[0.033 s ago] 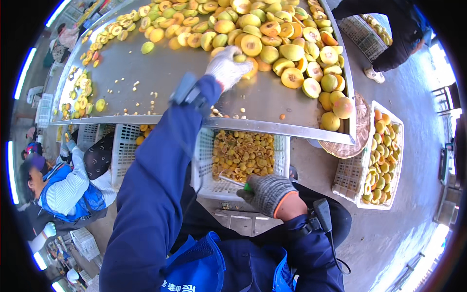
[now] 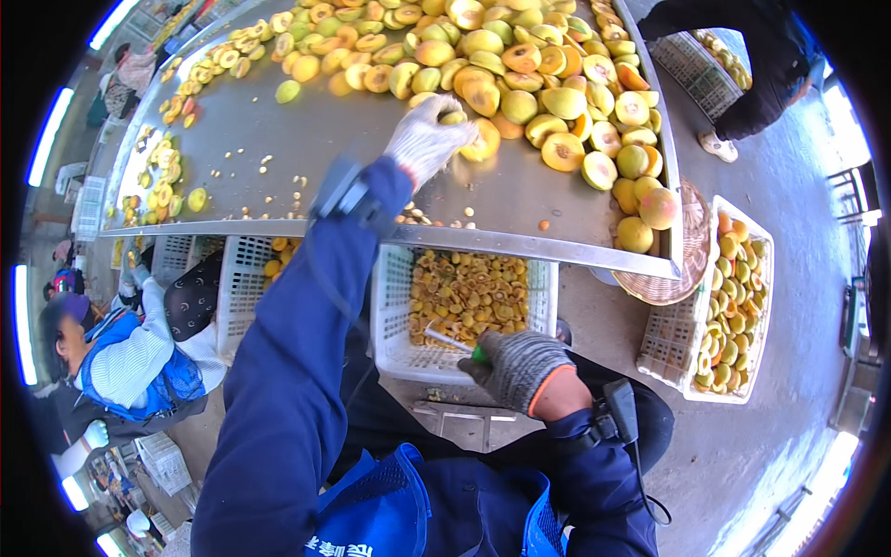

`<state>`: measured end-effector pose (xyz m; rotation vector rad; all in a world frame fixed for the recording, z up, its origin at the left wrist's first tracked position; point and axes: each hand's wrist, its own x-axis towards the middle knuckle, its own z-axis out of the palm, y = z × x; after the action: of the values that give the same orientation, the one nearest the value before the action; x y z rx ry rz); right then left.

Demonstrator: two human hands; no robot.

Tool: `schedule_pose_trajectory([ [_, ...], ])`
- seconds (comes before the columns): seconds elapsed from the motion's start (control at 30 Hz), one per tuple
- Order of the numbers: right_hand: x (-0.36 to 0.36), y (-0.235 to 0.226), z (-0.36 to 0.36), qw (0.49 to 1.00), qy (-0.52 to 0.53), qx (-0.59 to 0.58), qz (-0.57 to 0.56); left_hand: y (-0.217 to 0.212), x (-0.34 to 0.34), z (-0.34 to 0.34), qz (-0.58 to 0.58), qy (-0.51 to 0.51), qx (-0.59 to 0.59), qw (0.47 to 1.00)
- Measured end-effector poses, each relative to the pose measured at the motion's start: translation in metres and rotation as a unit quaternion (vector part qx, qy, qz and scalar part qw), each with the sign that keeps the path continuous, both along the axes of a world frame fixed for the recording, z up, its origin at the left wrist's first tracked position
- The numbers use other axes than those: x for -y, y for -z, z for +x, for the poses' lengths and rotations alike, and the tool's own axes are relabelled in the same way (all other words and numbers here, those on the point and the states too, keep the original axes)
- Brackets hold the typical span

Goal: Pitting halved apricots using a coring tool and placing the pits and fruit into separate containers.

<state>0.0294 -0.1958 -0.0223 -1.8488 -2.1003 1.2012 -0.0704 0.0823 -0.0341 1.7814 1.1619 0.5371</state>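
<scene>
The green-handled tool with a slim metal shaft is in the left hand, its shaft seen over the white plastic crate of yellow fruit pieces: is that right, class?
Not quite: the head view shows the green-handled tool with a slim metal shaft in the grey-gloved right hand, its shaft seen over the white plastic crate of yellow fruit pieces.

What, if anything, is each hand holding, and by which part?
Grey-gloved right hand: a thin metal tool, by its green handle. White-gloved left hand: apparently a yellow-green fruit; gripped part unclear.
</scene>
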Motion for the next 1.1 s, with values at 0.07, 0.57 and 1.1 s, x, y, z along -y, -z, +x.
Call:
schedule_pose_trajectory([
  [0.07, -0.007, -0.007, -0.006, 0.997, 0.062, -0.005, 0.042, -0.011, 0.026, -0.048, -0.159, -0.02, 0.245, 0.956],
  [0.57, -0.009, -0.007, -0.059, 0.857, 0.322, -0.401, 0.02, -0.024, 0.15, -0.085, -0.348, -0.014, 0.53, 0.773],
  [1.1, -0.032, -0.017, -0.035, 0.779, 0.49, -0.384, 0.068, -0.029, 0.15, -0.089, -0.303, 0.034, 0.319, 0.897],
])
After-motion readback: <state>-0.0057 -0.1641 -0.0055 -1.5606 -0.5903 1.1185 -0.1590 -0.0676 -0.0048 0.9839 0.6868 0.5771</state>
